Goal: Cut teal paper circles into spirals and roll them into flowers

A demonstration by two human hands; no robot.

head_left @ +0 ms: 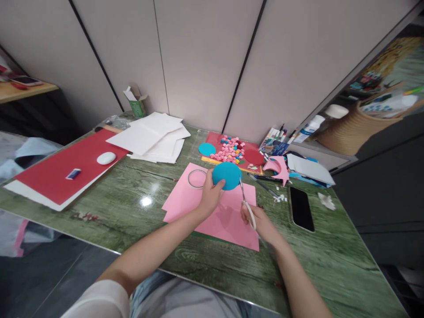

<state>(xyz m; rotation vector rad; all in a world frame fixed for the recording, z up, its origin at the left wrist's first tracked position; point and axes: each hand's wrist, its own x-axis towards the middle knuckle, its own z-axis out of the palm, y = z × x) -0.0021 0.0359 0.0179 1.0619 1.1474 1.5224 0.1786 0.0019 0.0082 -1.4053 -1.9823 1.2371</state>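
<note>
My left hand (212, 193) pinches a blue paper circle (228, 175) at its left edge, thumb on top. In my right hand (256, 218) is a pair of scissors (251, 214) with white handles, its blades meeting the circle's right edge. Both hands are over pink paper sheets (228, 221) lying on the table. A thin ring (197, 178) rests on the pink paper, left of my left hand. Behind the held circle, another blue circle (207, 149) and a red circle (253, 157) lie beside a heap of small pink, blue and yellow pieces (230, 150).
A black phone (301, 209) lies at the right, near paper scraps (281, 198), pens (268, 178) and a curved pink offcut (278, 167). At the left are white sheets (149, 134), red paper (71, 168) and a white oval object (106, 158). A grey wall (198, 57) stands behind.
</note>
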